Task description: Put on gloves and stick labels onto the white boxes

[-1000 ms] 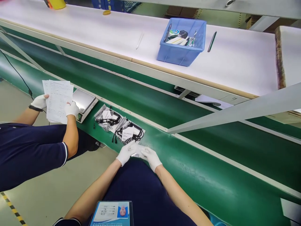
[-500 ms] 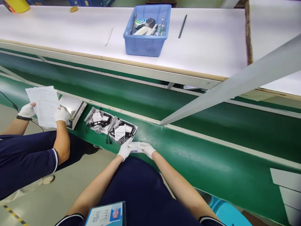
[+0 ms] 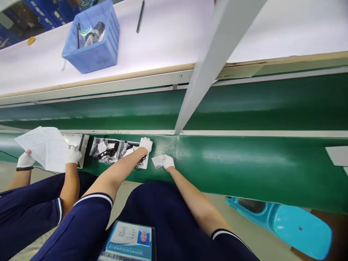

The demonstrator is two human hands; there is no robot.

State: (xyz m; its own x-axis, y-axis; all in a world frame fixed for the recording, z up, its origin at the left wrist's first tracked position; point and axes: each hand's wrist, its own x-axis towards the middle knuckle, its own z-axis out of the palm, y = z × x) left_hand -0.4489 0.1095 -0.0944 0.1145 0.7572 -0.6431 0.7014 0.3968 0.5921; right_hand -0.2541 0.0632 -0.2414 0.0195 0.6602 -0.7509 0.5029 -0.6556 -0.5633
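At the far left, a sheaf of papers [image 3: 43,146] is held by a co-worker's gloved hands beside a small scale [image 3: 76,139]. Next along the green belt [image 3: 244,163], two clear bags of black cables [image 3: 108,150] lie side by side; the nearer one is pressed flat under the left hand [image 3: 145,144], fingers spread rather than closed. A small white label [image 3: 157,161] is pinched at its edge by the right hand [image 3: 168,161], just beside that bag. With so slight a pinch, the label could be dropped or creased, and the slippery bag could be pushed out of place under the palm.
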